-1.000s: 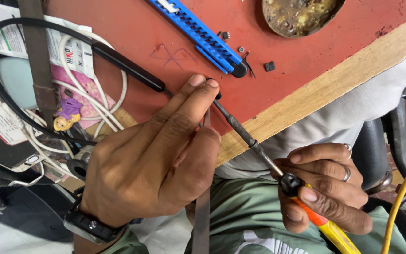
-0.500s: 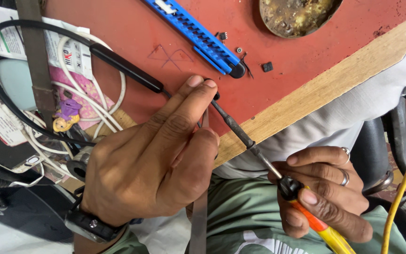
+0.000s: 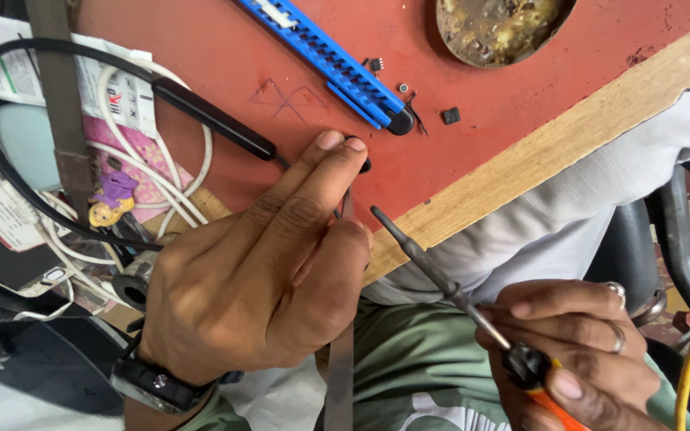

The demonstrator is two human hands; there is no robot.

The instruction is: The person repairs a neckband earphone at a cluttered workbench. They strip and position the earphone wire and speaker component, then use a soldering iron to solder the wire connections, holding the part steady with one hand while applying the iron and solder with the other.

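A view from above showed two bare hands working at the edge of a red bench (image 3: 225, 72) with a pale wooden rim. The left hand (image 3: 257, 279) lay over the bench edge, two fingers (image 3: 313, 172) stretched out straight and pressed together, their tips resting on a small dark part (image 3: 363, 165) at the end of a black cable (image 3: 209, 120). The thumb curled in close beneath; what it pinched was hidden by the hand itself. The right hand (image 3: 576, 343) was closed around the orange and black handle of a soldering iron (image 3: 449, 287), its grey metal tip pointing up and left, just beside the left thumb but apart from it. The lower part of the handle was cut off at the frame's edge. Further back on the bench lay a blue utility knife (image 3: 325, 56), a round tarnished dish (image 3: 501, 28) and a few tiny dark chips, too small to identify. White cables (image 3: 113, 152) lay tangled at the left.
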